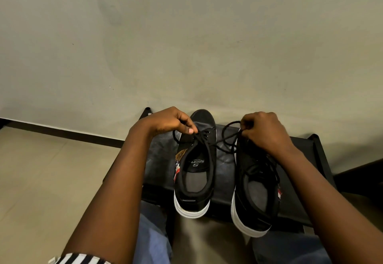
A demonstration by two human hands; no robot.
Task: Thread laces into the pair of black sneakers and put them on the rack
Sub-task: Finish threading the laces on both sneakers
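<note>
Head view, looking down at a low black rack with a padded leather-like top [159,155], set against a plain grey-beige wall [186,35] with a dark skirting strip [62,132] along the pale tiled floor [41,180].

Two black canvas sneakers with thick white soles stand side by side on the rack top, toes toward the wall and heels toward the viewer, projecting over the near edge. The left sneaker [194,172] shows a grey insole printed with white lettering and a coloured patch on its outer side. The right sneaker [255,185] sits just beside it, apart from it, with a red-and-white patch on its outer side and a black lace already lying across its upper.

A thin black cord lace [219,139] runs through the upper eyelets of the left sneaker and spans the gap between the two hands. The left hand [170,120] pinches one end of the lace between thumb and forefinger, just above the left sneaker's eyelets. The right hand [263,131] has its fingers curled round the other end, which forms a loop above the toe of the right sneaker. The hands are held apart, with the lace stretched between them.

Blue denim-clad knees [151,238] appear below the rack, and a black-and-white striped sleeve cuff [83,259] at the lower left edge.
</note>
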